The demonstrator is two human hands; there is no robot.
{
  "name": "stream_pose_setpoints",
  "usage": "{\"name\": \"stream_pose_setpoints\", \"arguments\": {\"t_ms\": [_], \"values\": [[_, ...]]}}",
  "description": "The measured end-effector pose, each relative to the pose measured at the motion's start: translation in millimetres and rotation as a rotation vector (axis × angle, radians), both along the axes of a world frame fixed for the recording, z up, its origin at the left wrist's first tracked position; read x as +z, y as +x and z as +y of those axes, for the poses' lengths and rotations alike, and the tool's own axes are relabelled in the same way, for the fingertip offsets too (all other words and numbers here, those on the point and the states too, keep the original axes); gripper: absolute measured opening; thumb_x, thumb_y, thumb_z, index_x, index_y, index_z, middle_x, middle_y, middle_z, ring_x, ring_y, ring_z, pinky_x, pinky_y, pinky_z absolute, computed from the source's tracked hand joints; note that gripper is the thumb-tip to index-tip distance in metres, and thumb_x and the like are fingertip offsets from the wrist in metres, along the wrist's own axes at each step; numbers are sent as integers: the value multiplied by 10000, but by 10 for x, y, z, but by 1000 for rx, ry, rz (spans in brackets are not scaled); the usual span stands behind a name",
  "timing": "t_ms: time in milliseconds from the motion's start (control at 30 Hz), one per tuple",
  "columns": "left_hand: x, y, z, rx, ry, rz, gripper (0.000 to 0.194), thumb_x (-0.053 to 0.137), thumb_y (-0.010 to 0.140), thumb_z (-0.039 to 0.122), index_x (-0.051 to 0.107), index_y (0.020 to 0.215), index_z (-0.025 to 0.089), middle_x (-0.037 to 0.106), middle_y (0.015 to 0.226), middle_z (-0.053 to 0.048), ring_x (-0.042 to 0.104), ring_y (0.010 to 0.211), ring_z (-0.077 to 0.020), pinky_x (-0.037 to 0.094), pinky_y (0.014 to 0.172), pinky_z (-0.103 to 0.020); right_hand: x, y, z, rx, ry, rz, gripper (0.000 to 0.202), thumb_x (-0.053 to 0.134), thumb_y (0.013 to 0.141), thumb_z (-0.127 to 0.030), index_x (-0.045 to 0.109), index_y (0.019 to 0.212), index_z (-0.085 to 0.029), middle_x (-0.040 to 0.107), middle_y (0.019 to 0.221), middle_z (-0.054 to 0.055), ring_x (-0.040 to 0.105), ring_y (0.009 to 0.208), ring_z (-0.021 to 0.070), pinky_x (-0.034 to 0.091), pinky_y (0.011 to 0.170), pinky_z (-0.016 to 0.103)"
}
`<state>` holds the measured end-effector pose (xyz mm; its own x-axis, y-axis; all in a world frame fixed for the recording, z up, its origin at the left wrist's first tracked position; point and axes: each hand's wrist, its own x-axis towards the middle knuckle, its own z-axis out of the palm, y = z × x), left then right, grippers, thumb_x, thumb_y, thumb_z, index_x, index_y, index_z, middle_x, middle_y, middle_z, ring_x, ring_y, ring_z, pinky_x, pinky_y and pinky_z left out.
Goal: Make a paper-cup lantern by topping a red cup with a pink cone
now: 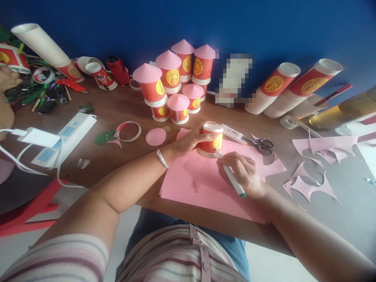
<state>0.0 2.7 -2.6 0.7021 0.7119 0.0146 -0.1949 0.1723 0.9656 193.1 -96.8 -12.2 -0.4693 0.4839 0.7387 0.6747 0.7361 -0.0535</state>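
My left hand is wrapped around a red paper cup with a yellow emblem and a white lower band. Between the fingers of my right hand is a white marker with a green end, its tip at the cup's lower band. Dark marks show on that band. Beneath both hands lie sheets of pink paper. Scissors and a white tube with an orange end rest on the paper just beyond the cup.
Several red cups with pink cone tops stand at the back. Stacked paper cups lean on the right, near pink paper scraps and tape. A power strip with cables lies left. Another person's hand shows far left.
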Motion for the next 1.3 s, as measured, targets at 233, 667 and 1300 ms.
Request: {"name": "stream_pose_setpoints", "arguments": {"t_ms": [233,667,1300], "values": [[-41,8,22,-2,-17,-2,453,768,865,493,658,1195,203,642,1004,-48,596,940,-204,483,814,-319,-17,-6,-8,12,-16,18,260,635,898,-7,605,1057,-211,679,769,-16,654,612,130,506,559,238],[-32,11,34,50,-46,-32,424,822,796,442,635,1085,194,610,978,-26,574,924,-186,469,823,-320,0,-42,-60,146,-27,-2,242,594,899,-5,590,1036,-205,637,736,-15,597,609,134,540,569,278],[-263,32,141,70,-229,-174,511,836,787,370,656,1219,168,693,1137,-86,655,1017,-239,542,874,-399,17,-69,-86,209,-124,7,235,588,930,-14,611,1044,-219,627,766,-44,605,611,131,628,1032,505]]}}
